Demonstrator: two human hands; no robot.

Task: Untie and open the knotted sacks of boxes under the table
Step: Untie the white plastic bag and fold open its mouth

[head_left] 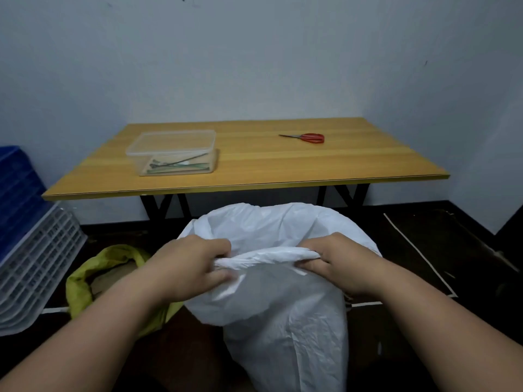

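A large white sack [283,321] stands on the dark floor in front of the wooden table [254,165]. Its top is bunched into a twisted roll between my hands. My left hand [186,267] grips the left end of that roll, fingers curled round the plastic. My right hand [339,261] grips the right end the same way. Behind my left forearm lies a yellow-green sack [82,284], its mouth open, with something brown showing inside. I cannot see the white sack's contents.
On the table stand a clear plastic container [172,152] holding cable ties and red-handled scissors [310,137]. At the left, blue crates [17,193] and a white crate [39,261] lean by the wall. Black table legs [158,207] stand behind the sack.
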